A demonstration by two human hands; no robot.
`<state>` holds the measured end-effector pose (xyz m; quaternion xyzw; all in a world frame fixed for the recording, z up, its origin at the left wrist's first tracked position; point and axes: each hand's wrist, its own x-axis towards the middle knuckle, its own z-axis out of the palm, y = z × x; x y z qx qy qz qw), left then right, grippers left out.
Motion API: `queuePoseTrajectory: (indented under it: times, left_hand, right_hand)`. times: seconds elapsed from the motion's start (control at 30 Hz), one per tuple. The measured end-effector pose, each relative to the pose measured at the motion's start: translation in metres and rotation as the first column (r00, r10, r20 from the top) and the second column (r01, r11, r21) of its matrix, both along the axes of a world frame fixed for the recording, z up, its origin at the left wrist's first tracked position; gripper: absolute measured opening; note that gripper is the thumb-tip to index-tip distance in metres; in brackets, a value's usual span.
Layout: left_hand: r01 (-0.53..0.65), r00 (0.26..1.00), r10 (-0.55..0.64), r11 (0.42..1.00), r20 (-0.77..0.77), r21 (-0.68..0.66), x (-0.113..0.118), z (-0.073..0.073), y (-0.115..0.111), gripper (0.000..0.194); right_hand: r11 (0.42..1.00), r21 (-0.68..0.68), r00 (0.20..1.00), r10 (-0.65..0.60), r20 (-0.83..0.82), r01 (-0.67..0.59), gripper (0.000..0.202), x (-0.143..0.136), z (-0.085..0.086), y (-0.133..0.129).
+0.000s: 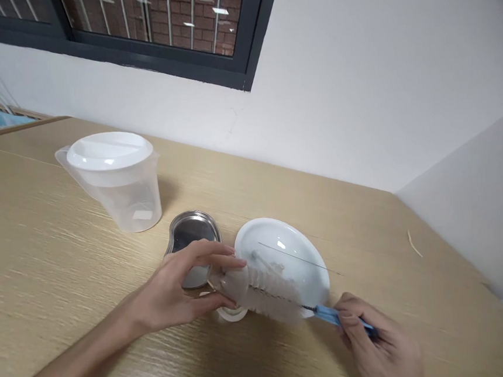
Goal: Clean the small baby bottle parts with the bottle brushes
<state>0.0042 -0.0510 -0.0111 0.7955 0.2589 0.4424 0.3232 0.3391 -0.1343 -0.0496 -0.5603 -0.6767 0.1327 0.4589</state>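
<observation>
My right hand (374, 336) is closed around the blue handle of a bottle brush (276, 295) with white bristles on a twisted wire. A small clear cup or bottle (228, 281) is gripped between the thumb and fingers of my left hand (176, 286). The brush's tip meets the clear vessel's right end; how far in it reaches I cannot tell. Below the brush lies a white oval dish (264, 228) with small clear pieces in it, and a thin wire (299, 259) rests across it. A round white ring or lid (232, 314) shows under the vessel, partly hidden.
A kidney-shaped metal tray (192, 232) sits behind my left hand. Farther back on the left stands a translucent pitcher (133, 196) with a white lid. A thin pale strip (414, 244) lies on the wooden table (87, 273) at right. Wall and window bound the far side.
</observation>
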Motion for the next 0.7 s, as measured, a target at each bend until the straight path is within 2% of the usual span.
queuePoseTrajectory:
  times: [0.17,0.3,0.43,0.53,0.67,0.7]
  left_hand:
    - [-0.043,0.999,0.044,0.998,-0.023,0.039,-0.005,0.005,0.005,0.07]
    - [-0.091,0.996,0.092,0.995,-0.017,0.033,-0.008,0.004,0.011,0.069]
    - [-0.047,0.997,0.048,0.999,0.068,-0.017,-0.006,0.001,0.013,0.069]
    - [-0.008,0.988,0.016,0.998,0.151,-0.059,-0.003,0.002,0.012,0.074]
    - [0.039,0.977,-0.019,0.995,0.213,-0.087,-0.001,0.003,0.009,0.079]
    - [0.053,0.975,-0.032,0.994,0.221,-0.092,-0.001,0.004,0.008,0.08]
  right_hand:
    - [0.999,-0.021,0.998,0.04,-0.041,-0.041,0.019,-0.005,0.0,-0.004]
    - [0.997,0.043,0.991,0.073,-0.109,-0.068,0.02,-0.012,0.007,-0.002]
    - [0.98,0.152,0.991,0.132,-0.007,-0.129,0.018,-0.011,0.01,0.006]
    - [0.97,0.206,0.99,0.116,0.081,-0.131,0.016,-0.005,0.01,0.01]
    - [0.985,0.143,0.989,0.079,0.125,-0.097,0.005,-0.003,0.009,0.007]
    - [0.991,0.117,0.992,0.052,0.115,-0.066,0.01,-0.004,0.009,0.005]
